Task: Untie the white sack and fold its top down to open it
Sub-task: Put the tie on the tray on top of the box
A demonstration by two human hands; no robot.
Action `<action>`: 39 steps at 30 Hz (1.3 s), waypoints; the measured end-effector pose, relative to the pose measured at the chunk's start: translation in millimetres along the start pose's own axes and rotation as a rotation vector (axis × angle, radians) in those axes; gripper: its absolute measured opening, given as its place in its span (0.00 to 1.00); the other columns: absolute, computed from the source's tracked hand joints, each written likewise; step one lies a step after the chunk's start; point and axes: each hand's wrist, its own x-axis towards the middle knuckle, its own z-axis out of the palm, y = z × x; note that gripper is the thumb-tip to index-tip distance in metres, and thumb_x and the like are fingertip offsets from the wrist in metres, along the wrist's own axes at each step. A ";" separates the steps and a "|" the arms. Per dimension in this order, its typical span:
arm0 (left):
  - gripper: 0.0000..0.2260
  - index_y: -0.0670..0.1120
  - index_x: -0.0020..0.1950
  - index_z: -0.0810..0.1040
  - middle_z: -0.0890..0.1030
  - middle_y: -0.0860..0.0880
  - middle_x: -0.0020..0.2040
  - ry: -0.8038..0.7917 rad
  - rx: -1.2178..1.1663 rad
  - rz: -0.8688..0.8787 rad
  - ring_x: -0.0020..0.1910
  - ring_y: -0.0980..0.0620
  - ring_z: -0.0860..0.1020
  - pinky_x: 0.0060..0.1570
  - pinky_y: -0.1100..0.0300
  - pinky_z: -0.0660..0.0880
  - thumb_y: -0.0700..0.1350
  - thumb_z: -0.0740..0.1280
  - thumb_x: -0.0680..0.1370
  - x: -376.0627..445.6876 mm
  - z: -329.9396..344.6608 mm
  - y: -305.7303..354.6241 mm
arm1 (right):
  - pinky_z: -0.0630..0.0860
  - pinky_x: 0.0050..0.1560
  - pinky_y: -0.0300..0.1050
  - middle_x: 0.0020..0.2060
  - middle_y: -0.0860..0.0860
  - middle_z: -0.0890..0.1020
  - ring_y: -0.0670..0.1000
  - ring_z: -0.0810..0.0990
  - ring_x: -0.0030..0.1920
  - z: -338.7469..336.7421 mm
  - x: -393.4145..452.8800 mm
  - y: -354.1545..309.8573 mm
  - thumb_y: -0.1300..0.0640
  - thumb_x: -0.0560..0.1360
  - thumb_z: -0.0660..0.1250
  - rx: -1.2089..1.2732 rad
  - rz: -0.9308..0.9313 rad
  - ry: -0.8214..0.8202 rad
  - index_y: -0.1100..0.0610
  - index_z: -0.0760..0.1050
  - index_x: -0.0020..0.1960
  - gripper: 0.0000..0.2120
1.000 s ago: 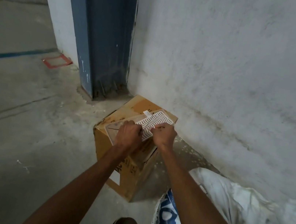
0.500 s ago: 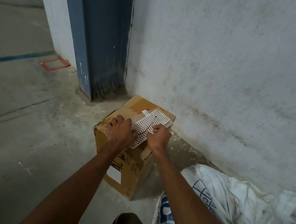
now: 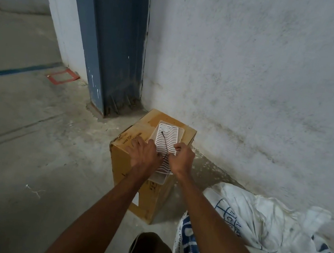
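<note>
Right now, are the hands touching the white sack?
No, both the left hand and right hand are on the slotted white tray atop the cardboard box, away from the white sack.

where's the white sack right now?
In the head view the white sack lies crumpled on the floor at lower right, against the wall, just right of the cardboard box. Neither hand touches it.

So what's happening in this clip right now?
A person leans over a cardboard box by the wall. Both hands are on a white slotted tray lying on top of it: the left hand lies flat at its left edge, the right hand pinches its right edge. A thin black string lies across the tray. The white sack lies crumpled on the floor to the right, and neither hand touches it.
</note>
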 end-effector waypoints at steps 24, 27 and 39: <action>0.07 0.49 0.49 0.84 0.84 0.50 0.44 0.064 -0.177 0.252 0.43 0.52 0.80 0.44 0.54 0.80 0.48 0.70 0.74 -6.3 -8.3 -8.7 | 0.78 0.44 0.38 0.50 0.54 0.86 0.51 0.85 0.48 0.2 -17.0 2.4 0.64 0.72 0.76 -0.113 -0.074 -0.016 0.59 0.85 0.54 0.11; 0.07 0.49 0.51 0.83 0.83 0.47 0.51 0.041 -0.093 0.240 0.61 0.44 0.75 0.62 0.42 0.72 0.49 0.69 0.76 -5.2 -6.1 -8.9 | 0.80 0.43 0.39 0.49 0.53 0.87 0.51 0.85 0.46 4.6 -21.1 1.5 0.61 0.72 0.76 -0.185 -0.095 -0.020 0.57 0.85 0.55 0.11; 0.07 0.50 0.52 0.83 0.83 0.48 0.51 0.052 -0.127 0.284 0.53 0.47 0.78 0.57 0.46 0.75 0.47 0.69 0.76 2.4 -1.4 -12.3 | 0.84 0.45 0.42 0.54 0.53 0.84 0.52 0.84 0.51 11.1 -36.0 4.4 0.62 0.70 0.78 -0.151 -0.026 0.070 0.57 0.82 0.60 0.19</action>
